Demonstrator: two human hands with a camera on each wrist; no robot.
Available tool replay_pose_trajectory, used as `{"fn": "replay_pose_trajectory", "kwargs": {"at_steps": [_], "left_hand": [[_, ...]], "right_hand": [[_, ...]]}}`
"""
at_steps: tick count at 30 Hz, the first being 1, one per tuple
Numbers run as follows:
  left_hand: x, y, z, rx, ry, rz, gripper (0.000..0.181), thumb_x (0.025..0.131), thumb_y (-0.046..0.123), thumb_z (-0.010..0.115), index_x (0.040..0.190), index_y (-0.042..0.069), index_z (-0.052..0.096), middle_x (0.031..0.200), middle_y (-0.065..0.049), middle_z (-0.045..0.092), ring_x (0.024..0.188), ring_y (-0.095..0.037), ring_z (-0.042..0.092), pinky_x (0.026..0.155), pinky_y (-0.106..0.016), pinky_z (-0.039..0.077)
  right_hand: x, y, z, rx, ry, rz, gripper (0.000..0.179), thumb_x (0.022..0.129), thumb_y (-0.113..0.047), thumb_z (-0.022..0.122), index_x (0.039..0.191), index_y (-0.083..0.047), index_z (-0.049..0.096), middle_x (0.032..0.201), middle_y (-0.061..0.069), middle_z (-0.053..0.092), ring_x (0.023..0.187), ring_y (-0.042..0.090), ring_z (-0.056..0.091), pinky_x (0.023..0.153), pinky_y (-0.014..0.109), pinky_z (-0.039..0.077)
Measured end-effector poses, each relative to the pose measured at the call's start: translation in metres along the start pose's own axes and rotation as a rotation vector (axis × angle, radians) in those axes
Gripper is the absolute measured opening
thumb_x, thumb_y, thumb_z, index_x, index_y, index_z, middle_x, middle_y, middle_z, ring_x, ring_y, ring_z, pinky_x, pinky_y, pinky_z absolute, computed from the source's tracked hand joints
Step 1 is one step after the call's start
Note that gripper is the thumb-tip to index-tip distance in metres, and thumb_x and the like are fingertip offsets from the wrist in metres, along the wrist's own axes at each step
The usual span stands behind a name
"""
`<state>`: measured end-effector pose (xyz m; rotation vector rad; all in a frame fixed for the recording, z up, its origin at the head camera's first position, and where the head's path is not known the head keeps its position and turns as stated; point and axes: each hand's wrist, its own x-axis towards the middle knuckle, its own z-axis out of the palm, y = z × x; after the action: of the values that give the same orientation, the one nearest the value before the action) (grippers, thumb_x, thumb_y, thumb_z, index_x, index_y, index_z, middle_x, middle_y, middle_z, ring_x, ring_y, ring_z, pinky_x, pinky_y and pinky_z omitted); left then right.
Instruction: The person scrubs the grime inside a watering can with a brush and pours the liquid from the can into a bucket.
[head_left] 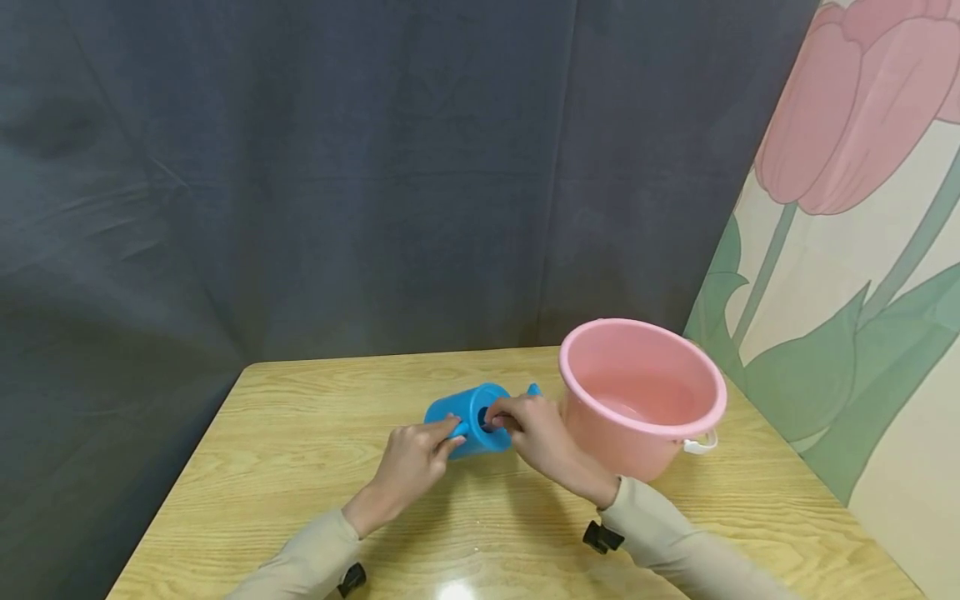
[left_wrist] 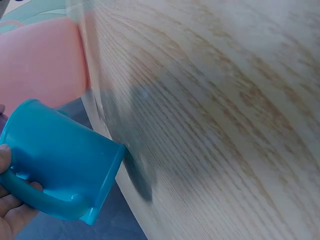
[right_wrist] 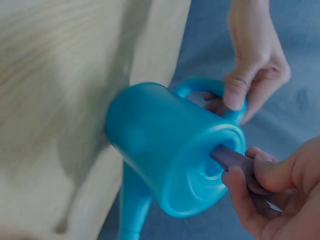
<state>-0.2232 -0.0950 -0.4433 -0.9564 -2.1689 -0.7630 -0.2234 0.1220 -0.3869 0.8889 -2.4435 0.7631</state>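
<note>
A blue watering can [head_left: 448, 408] is held tilted above the table, its mouth turned to the right. My left hand [head_left: 415, 458] grips the can's looped handle [left_wrist: 42, 200], thumb on top. In the right wrist view the spout [right_wrist: 134, 205] points away from the handle side. My right hand [head_left: 536, 427] is at the can's mouth and pinches a dull purple, flat, handle-like piece [right_wrist: 236, 165] between thumb and fingers. One end of that piece reaches into the opening; whatever it joins inside is hidden.
A pink bucket [head_left: 618, 446] with a white handle fitting [head_left: 701, 443] stands on the wood-grain table [head_left: 322, 417], just right of my right hand. A dark curtain [head_left: 375, 167] hangs behind the table. A tulip-painted wall [head_left: 855, 333] borders the right side.
</note>
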Motion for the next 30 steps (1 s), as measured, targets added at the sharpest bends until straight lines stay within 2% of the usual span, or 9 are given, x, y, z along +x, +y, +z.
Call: {"fn": "replay_pose_trajectory", "kwargs": {"at_steps": [5,11,15,20,23,30], "left_hand": [[0.000,0.001,0.000,0.001,-0.002,-0.002,0.025,0.084,0.007,0.079,0.107,-0.003,0.074,0.097,-0.017,0.074,0.063,-0.016,0.069,0.054,-0.022,0.052],[0.000,0.000,0.000,-0.008,-0.005,-0.009,0.027,0.084,0.007,0.079,0.108,-0.004,0.074,0.098,-0.017,0.073,0.066,-0.018,0.070,0.056,-0.023,0.054],[0.000,0.000,-0.001,-0.013,0.002,-0.014,0.027,0.083,0.006,0.079,0.108,-0.004,0.074,0.098,-0.018,0.073,0.067,-0.018,0.070,0.056,-0.023,0.054],[-0.001,0.000,-0.002,-0.008,-0.002,-0.020,0.029,0.082,0.006,0.080,0.109,-0.004,0.074,0.097,-0.017,0.074,0.061,-0.015,0.067,0.053,-0.019,0.050],[-0.001,-0.001,-0.003,-0.008,-0.004,-0.021,0.029,0.082,0.006,0.080,0.109,-0.004,0.074,0.097,-0.017,0.074,0.058,-0.013,0.065,0.051,-0.019,0.048],[-0.001,-0.001,-0.001,-0.010,-0.004,-0.015,0.027,0.083,0.006,0.079,0.108,-0.003,0.074,0.097,-0.017,0.074,0.066,-0.016,0.070,0.057,-0.024,0.054]], "right_hand": [[-0.002,0.000,0.004,0.027,-0.010,0.026,0.012,0.089,0.001,0.070,0.086,-0.010,0.075,0.081,-0.001,0.072,0.071,0.011,0.066,0.066,0.028,0.055],[-0.001,-0.002,-0.004,0.026,-0.022,0.059,0.013,0.089,0.002,0.070,0.087,-0.010,0.075,0.080,-0.001,0.072,0.061,0.006,0.057,0.057,0.022,0.048],[0.001,-0.003,-0.013,0.000,0.003,0.065,0.013,0.089,-0.001,0.071,0.088,-0.013,0.075,0.079,-0.003,0.072,0.058,0.005,0.053,0.052,0.022,0.043],[0.003,-0.002,-0.020,0.007,0.045,0.044,0.013,0.088,0.000,0.072,0.087,-0.013,0.075,0.078,-0.003,0.071,0.061,0.008,0.056,0.053,0.024,0.043],[0.003,-0.002,-0.020,0.020,0.039,0.035,0.012,0.088,0.000,0.072,0.087,-0.011,0.075,0.079,-0.003,0.071,0.062,0.008,0.057,0.055,0.024,0.044],[0.000,-0.001,-0.007,0.042,-0.014,0.046,0.012,0.089,0.001,0.071,0.087,-0.010,0.075,0.080,-0.002,0.072,0.059,0.002,0.053,0.055,0.022,0.046]]}}
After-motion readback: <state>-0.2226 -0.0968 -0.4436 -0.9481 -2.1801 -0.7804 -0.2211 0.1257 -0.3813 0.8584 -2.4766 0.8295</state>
